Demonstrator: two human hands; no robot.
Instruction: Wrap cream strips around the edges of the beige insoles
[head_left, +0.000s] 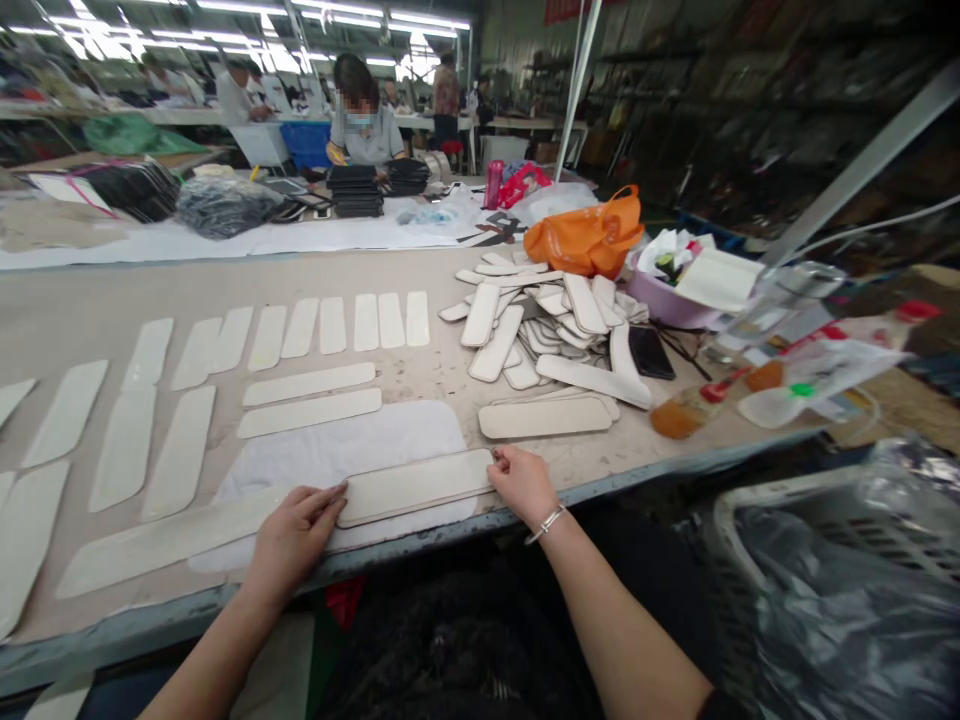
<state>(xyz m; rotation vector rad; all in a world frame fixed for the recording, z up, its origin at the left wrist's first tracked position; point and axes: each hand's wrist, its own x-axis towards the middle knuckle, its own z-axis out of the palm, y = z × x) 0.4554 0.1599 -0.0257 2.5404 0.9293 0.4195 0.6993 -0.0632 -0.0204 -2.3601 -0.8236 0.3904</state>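
Your left hand [298, 530] and right hand [523, 487] pinch opposite ends of the long cream strip [420, 487] at seven o'clock, presumably keeping it aligned (white cloth [420, 430] beneath likely protects it).

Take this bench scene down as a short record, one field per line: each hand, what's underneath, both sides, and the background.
Left hand: fingers at the left end of a pale strip
Right hand: pinching the strip's right end; bracelet on the wrist
Underneath: white cloth on the table
Left side: more strips laid flat, some overlapping
Right side: jumbled heap of strips; orange bag and purple tub beyond
Background: masked co-worker behind dark stacks
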